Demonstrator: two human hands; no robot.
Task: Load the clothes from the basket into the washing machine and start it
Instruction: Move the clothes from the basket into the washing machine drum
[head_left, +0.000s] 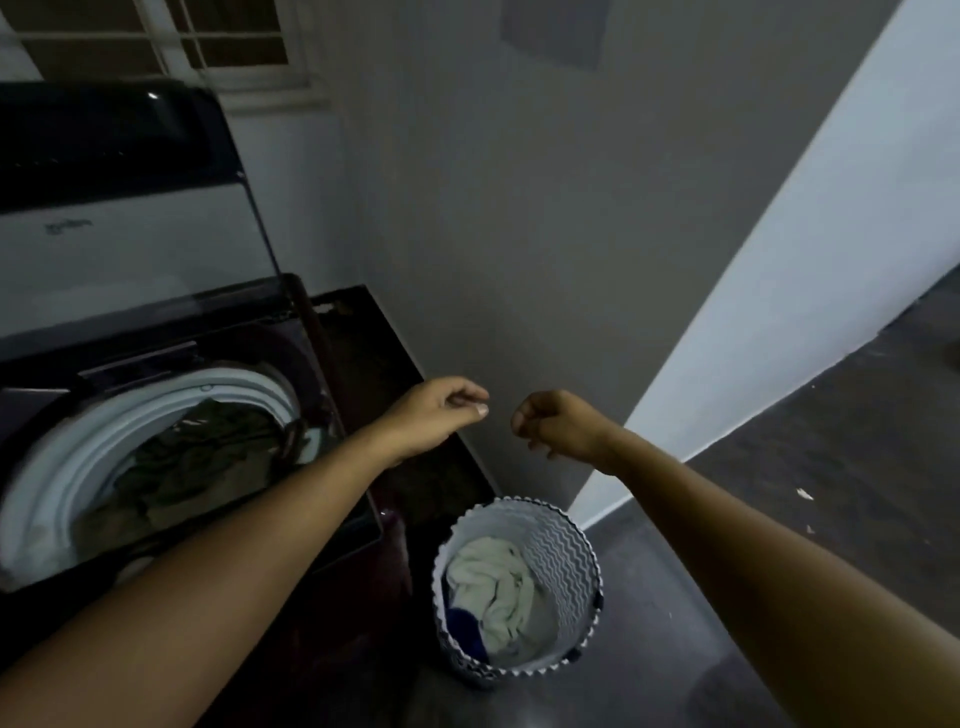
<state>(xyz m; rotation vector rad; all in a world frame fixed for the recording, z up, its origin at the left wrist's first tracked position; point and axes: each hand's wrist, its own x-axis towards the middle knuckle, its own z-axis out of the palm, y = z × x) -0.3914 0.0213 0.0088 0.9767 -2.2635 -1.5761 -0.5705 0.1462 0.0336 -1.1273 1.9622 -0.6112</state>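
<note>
A round basket (576, 561) with a zigzag pattern stands on the floor at lower centre. Inside it lie a white garment (493, 587) and a dark blue one (465, 626). To the left is the top-loading washing machine (47, 405) with its lid (119, 171) raised; an olive-green garment (202, 457) lies in the drum. My left hand (441, 413) and my right hand (561, 423) hover side by side in the air above the basket, fingers curled, with nothing visible in either.
A grey wall (519, 208) rises right behind the basket, with a white wall edge (779, 312) to the right. A dark low surface (374, 364) sits between washer and wall. Open grey floor (831, 467) spreads right. A window (208, 41) is at top left.
</note>
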